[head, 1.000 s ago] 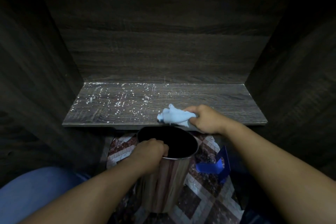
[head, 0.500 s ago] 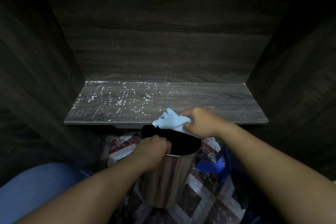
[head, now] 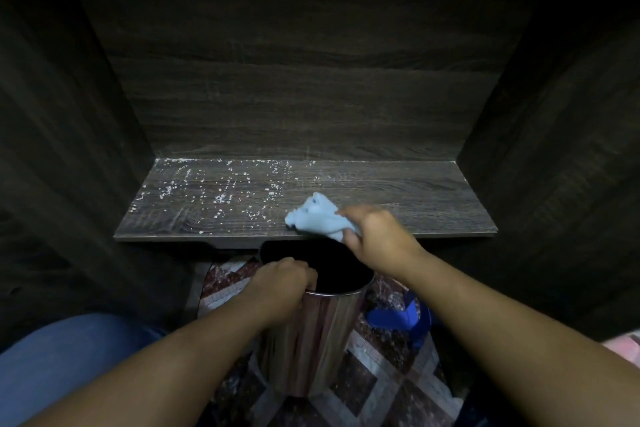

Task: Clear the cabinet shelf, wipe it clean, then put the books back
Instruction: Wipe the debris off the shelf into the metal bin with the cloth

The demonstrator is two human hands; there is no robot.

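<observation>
Head view looked down on my two hands at the front of the open cabinet. My right hand (head: 375,236) had its fingers curled round a bunched light-blue cloth (head: 317,217), which lay on the near edge of the shelf (head: 398,198), a little right of its middle. Most of the cloth stuck out to the left of my knuckles. My left hand (head: 282,282), nearer to me and lower, gripped the near-left rim of a shiny metal bin (head: 318,333), with the fingers hooked over the rim into its dark inside. The bin's mouth sat just below the shelf's near edge, right under the cloth. I could not tell whether the bin rested on the floor or hung from my hand.

White crumbs (head: 221,198) were scattered across the left half of the dark wood-grain shelf, from its far edge to its near edge, and only a few lay on the right half. The back panel (head: 294,97) of the cabinet rose behind the shelf, in the same dark wood.

Patterned floor tiles (head: 374,378) showed beneath the bin. A blue plastic object (head: 398,319) lay on them just to the right of the bin. My blue-clad leg (head: 69,357) filled the near left corner.
</observation>
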